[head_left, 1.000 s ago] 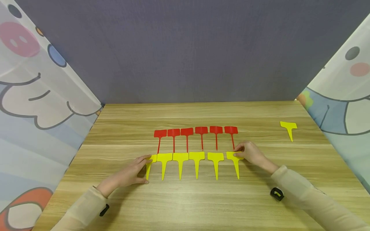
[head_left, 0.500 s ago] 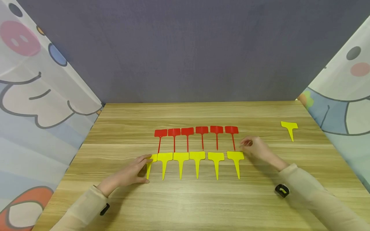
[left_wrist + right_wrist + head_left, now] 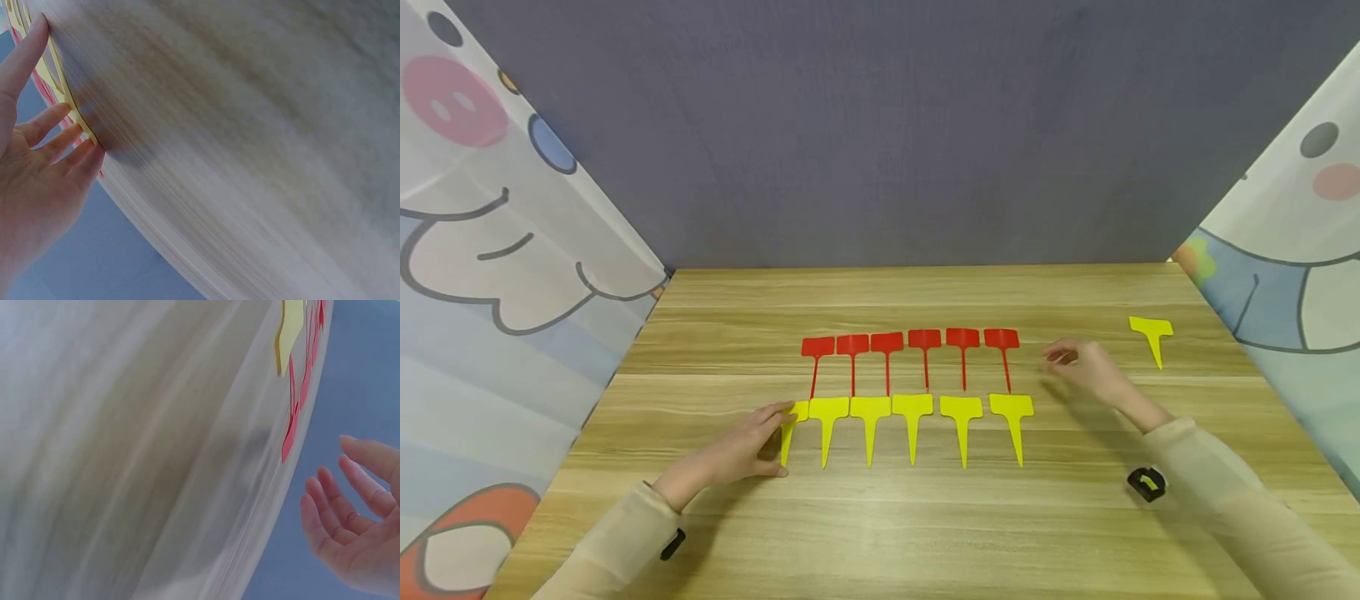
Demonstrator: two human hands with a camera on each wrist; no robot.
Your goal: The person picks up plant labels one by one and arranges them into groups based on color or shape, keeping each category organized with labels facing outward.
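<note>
My left hand (image 3: 737, 448) rests on the leftmost yellow T-shaped plant label (image 3: 787, 433), fingers over its head and thumb near its pointed tip. In the left wrist view, the extended fingers of that hand (image 3: 44, 181) touch the label's edge. Several more yellow plant labels (image 3: 912, 407) lie beside it in a row, stems toward me. Behind them runs a row of red plant labels (image 3: 925, 338) with thin stems. My right hand (image 3: 1093, 372) hovers to the right of both rows with nothing in it; its fingers look loosely bent in the right wrist view.
A single yellow plant label (image 3: 1152, 333) lies apart at the far right of the wooden table (image 3: 910, 533). A dark grey panel (image 3: 910, 133) rises behind the table. Cartoon-printed curtains (image 3: 572, 250) hang at both sides.
The right hand has let go of the rightmost yellow label in the row and moved up, back and to the right. My left hand stays in place on its label.
</note>
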